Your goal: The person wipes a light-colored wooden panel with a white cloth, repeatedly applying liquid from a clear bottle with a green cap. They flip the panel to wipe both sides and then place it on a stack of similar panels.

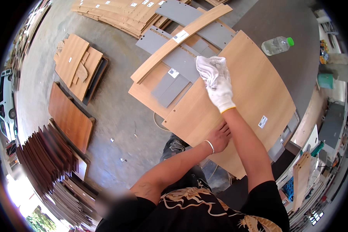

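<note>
A large light wood-grain panel (251, 81) lies flat in front of me, with small holes at its corners and a white label. My right hand (220, 94), in a white knit glove with a yellow cuff, presses a crumpled white cloth (211, 69) onto the panel near its far left edge. My left hand (219, 138) is bare, a bracelet at its wrist. It rests on the panel's near part with fingers stretched out, partly behind my right forearm. Beyond the panel lie grey boards (178, 63) and a long curved wooden strip (181, 36).
A clear bottle with a green cap (276, 45) lies on the dark tabletop (297, 73) at right. On the concrete floor (123, 96) to the left are stacks of light panels (73, 63), a reddish-brown panel (69, 116) and a row of dark boards (46, 154).
</note>
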The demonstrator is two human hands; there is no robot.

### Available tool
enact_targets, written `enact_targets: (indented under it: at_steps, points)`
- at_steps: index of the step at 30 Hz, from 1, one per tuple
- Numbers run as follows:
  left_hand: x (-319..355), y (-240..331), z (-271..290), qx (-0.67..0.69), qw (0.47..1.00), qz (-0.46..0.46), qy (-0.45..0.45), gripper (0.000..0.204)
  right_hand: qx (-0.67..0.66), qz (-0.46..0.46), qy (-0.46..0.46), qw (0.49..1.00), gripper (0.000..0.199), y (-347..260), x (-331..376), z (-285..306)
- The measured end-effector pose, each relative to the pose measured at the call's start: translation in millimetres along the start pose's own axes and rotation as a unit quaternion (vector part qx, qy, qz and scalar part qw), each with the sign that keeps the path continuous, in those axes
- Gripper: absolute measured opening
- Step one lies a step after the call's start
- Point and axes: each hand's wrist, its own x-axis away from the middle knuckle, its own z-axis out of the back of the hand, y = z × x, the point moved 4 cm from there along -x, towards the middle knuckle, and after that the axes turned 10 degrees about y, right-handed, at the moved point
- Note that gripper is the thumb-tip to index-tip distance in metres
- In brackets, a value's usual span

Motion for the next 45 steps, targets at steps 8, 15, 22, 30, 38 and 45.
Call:
enact_targets:
  at_steps: [8, 15, 22, 30, 38, 45]
  points:
    - [5, -2, -10, 0.051, 0.964, -0.021, 0.259, 0.068, 0.051, 0.279, -0.284, 0.916, 0.038, -19, 129, -105]
    - [113, 7, 22, 0.027, 0.984, -0.021, 0.174, 0.052, -0.426, -0.265, 0.074, 0.862, 0.032, 119, 153, 58]
    - [122, -105, 110, -0.071, 0.966, 0.079, 0.236, 0.054, -0.593, -0.355, 0.168, 0.703, 0.051, 60, 225, 81]
    - [-33, -146, 167, -0.169, 0.971, -0.079, 0.148, 0.063, 0.158, 0.062, -0.051, 0.984, 0.035, -4, 299, 65]
    - [-66, -146, 143, -0.307, 0.948, -0.046, 0.076, 0.068, 0.167, 0.164, -0.1, 0.967, 0.049, -4, 258, -30]
    - [-68, -152, 146, -0.283, 0.957, -0.037, 0.042, 0.069, 0.119, 0.16, -0.059, 0.978, 0.054, 0, 222, -95]
